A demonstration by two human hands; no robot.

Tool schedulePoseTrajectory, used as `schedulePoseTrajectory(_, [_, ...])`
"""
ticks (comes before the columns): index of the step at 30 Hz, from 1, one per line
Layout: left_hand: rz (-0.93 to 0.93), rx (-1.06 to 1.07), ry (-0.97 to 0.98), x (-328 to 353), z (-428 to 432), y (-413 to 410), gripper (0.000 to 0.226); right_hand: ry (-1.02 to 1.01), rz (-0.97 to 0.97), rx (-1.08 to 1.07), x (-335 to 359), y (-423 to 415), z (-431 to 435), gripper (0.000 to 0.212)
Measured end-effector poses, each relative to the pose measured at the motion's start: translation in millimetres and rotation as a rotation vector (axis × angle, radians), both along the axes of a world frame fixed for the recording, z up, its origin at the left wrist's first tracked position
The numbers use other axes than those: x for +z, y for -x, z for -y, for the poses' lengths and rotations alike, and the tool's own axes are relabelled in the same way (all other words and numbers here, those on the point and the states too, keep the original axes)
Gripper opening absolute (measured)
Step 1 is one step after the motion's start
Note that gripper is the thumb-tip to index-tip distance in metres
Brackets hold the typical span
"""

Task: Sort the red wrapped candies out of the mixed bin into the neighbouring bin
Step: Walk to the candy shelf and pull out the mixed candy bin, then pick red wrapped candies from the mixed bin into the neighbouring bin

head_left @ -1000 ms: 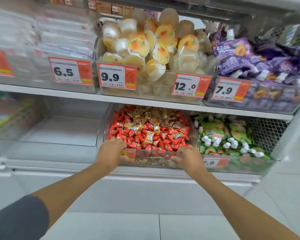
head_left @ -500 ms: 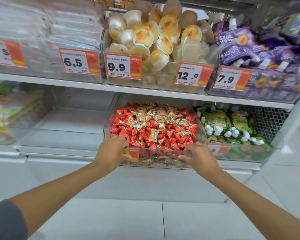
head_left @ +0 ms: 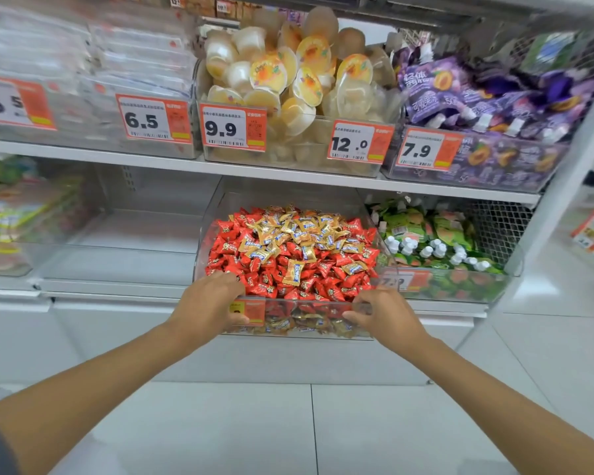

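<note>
Red crinkly-wrapped candies (head_left: pixel 288 279): heaped in clear rectangular plastic bin (head_left: pixel 306 302), long axis near-to-far, white lower shelf (head_left: pixel 110 286). Left hand (head_left: pixel 208 303) and right hand (head_left: pixel 386 315), apart, grip its near wall. Gold wrapped candies (head_left: pixel 299 231) farther. Clear neighbouring bin (head_left: pixel 127 234) left.

shop, shelves (head_left: pixel 254 169) of snack bins, orange price tags (head_left: pixel 233 129)

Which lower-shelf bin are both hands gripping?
The mixed candy bin, heaped with red and gold wrapped candies: left hand and right hand grip its front wall. The left bin shows no contents; the right bin holds green pouches.
</note>
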State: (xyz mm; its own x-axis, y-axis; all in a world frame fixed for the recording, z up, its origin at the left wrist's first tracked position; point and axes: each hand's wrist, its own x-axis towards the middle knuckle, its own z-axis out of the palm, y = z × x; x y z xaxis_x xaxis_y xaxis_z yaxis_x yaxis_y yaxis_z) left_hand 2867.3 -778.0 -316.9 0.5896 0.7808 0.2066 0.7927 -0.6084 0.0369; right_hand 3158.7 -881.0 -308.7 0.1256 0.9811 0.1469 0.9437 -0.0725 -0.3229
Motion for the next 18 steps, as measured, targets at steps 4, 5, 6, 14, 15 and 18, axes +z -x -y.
schedulePoseTrajectory(4, [0.008, -0.106, 0.073, 13.1, -7.4, 6.3, 0.052, 0.023, -0.097, -0.006, 20.1, -0.1, -2.0, 0.027])
schedulePoseTrajectory(5, [0.067, -0.123, 0.088, 19.3, -8.6, 7.5, 0.051, -0.002, -0.154, -0.004, 26.1, -0.6, -3.0, 0.028])
schedulePoseTrajectory(6, [0.147, -0.13, 0.096, 26.8, -8.7, 8.0, 0.048, -0.025, -0.209, 0.0, 31.7, -1.5, -4.3, 0.027])
schedulePoseTrajectory(14, [0.422, -0.117, 0.268, 39.8, -26.3, -21.9, 0.037, -0.044, -0.163, 0.193, 43.5, 11.8, -36.9, 0.018])
schedulePoseTrajectory(15, [0.358, -0.131, 0.304, 37.9, -27.8, -28.1, 0.049, 0.004, -0.135, 0.205, 40.3, 14.6, -43.2, 0.029])
schedulePoseTrajectory(18, [0.206, -0.146, 0.319, 37.4, -34.4, -43.3, 0.073, 0.16, -0.05, 0.208, 32.4, 16.6, -57.9, 0.07])
